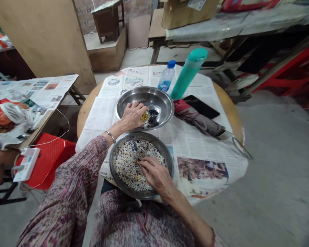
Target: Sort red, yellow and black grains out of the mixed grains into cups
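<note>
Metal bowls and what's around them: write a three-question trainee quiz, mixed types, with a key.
1. True or false: the right hand reaches into the near bowl, its fingers at the mixed grains.
2. The clear bottle has a cap that is: A red, B blue, C white.
3. Fill in: the left hand is over the ____ bowl.

Key: 1 true; 2 B; 3 far.

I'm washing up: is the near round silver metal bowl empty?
No: white, yellow and dark grains lie across the near round silver metal bowl.
</note>
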Demonstrator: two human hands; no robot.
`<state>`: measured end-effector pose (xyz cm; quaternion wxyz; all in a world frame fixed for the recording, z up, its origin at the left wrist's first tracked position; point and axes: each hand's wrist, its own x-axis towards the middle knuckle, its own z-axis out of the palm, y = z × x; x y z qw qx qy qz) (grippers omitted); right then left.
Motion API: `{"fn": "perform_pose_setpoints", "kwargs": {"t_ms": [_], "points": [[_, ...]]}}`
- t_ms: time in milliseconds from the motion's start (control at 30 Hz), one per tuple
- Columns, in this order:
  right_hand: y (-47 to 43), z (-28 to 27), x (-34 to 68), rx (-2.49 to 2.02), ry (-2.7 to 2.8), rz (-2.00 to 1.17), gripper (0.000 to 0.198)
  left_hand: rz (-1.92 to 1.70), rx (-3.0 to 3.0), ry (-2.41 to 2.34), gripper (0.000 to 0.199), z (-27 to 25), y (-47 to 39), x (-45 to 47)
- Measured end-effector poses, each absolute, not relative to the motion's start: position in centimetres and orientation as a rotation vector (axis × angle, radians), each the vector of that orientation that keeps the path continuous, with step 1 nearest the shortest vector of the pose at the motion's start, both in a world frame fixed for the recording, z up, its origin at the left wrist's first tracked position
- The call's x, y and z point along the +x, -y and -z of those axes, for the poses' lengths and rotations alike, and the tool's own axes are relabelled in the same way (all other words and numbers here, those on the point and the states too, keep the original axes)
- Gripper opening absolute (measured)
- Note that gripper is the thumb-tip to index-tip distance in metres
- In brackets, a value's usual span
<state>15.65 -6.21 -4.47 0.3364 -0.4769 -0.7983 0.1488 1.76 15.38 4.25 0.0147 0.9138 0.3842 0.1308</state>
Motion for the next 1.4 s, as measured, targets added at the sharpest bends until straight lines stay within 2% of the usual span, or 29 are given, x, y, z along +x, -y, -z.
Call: {"fn": "perform_pose_setpoints", "kwargs": {"t_ms": [367,533,733,1033,1200,1400], "points": [[6.2,4.3,15.7,-1.222,2.070,-0.425,0.020,-0.478,2.862,-1.177,0.047,-3.0,-16.5,1.8],[6.2,4.2,15.6,-1.227,2.058,-0.451,0.019,-0.478,2.853,-1.237,0.056,-2.6,-16.7,2.0],[6.2,4.2,15.7,-1.223,2.052,-0.474,0.021,-0.497,2.794,-1.222,0.045,-2.7,-16.4,1.8],[6.1,4.2,15.7,-1.238,2.081,-0.506,0.019,-0.441,2.778,-1.242,0.052,-2.5,-16.6,2.2],[6.1,4.3,15.7,-1.234,2.092,-0.508,0.020,-0.410,2.774,-1.264,0.050,-2.6,-16.3,2.1],[6.2,4.4,15.7,-1.242,2.103,-0.528,0.018,-0.402,2.752,-1.235,0.063,-2.9,-16.4,1.8]]}}
